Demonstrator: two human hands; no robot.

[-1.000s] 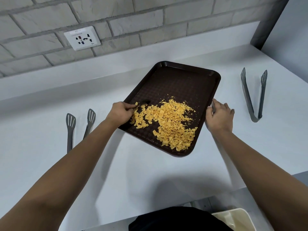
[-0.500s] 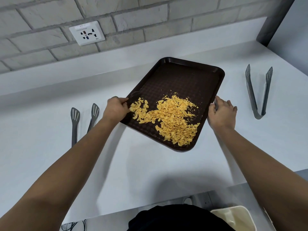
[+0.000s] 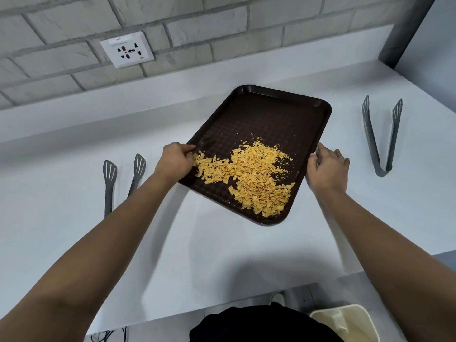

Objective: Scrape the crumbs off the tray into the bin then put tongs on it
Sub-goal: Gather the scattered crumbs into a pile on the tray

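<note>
Both hands (image 3: pixel 176 160) (image 3: pixel 328 166) still grip brown tray (image 3: pixel 266 114), crumbs (image 3: pixel 249 174) heaped

The tray (image 3: pixel 271 114) looks like matt brown plastic with a textured floor; the desk (image 3: pixel 222 255) is smooth white; the wall (image 3: pixel 197 25) is rough brick.

Nothing here can be read. The white wall socket (image 3: pixel 127 49), at about eleven o'clock from the tray (image 3: pixel 271 114), carries a small strip of print along its top edge and a tiny mark at its lower right corner, both too blurred to make out. No other lettering shows.
</note>
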